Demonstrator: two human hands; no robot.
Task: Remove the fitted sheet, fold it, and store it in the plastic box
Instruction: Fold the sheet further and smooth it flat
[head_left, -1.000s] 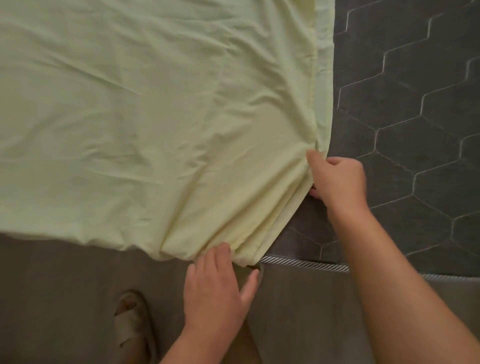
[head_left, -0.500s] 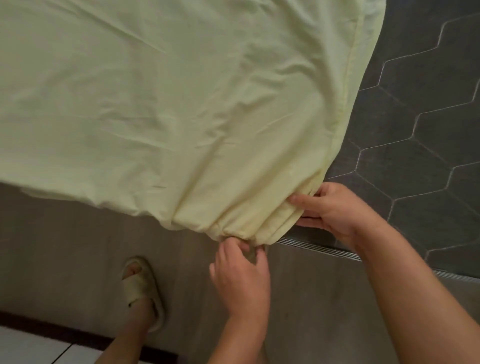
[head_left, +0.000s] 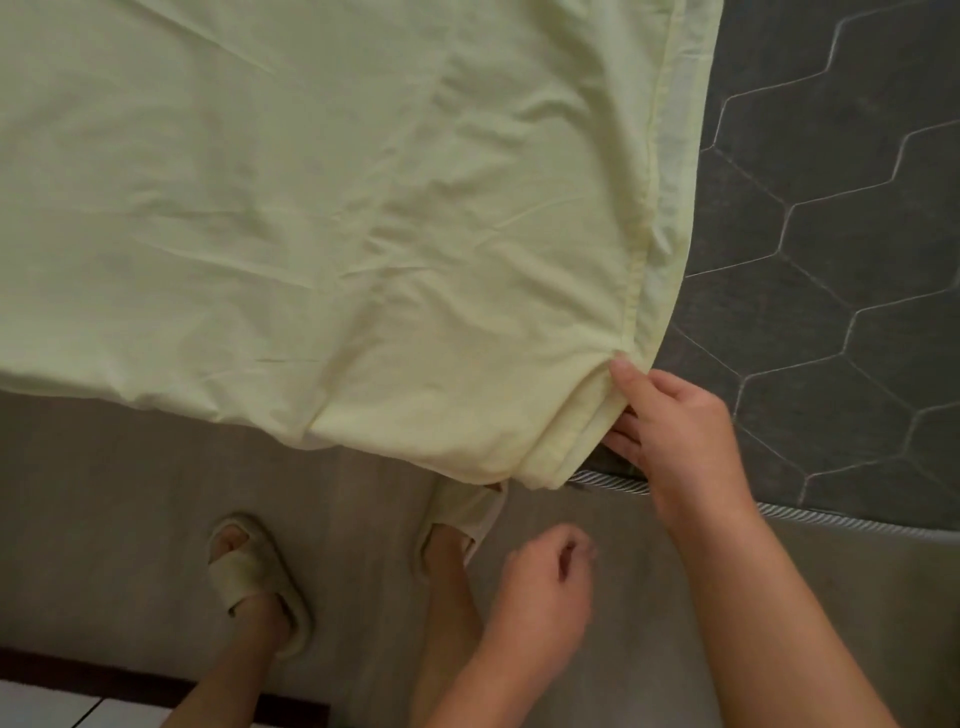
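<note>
The pale yellow fitted sheet (head_left: 311, 208) lies spread over the left and middle of the bed, folded into layers, with its near right corner hanging a little over the mattress edge. My right hand (head_left: 675, 436) pinches the layered edge of the sheet just above that corner, thumb on top and fingers underneath. My left hand (head_left: 545, 587) hovers below the corner, off the sheet, fingers loosely curled and holding nothing. The plastic box is not in view.
The bare dark grey mattress (head_left: 831, 260) with hexagon quilting is exposed on the right; its striped piping runs along the near edge. Below is the grey bed side (head_left: 130, 493). My two feet in beige slippers (head_left: 254, 577) stand against it on the floor.
My left hand has let go of the sheet's corner and dropped away from it. My right hand has slid up along the right edge. The view has tilted down, showing both feet.
</note>
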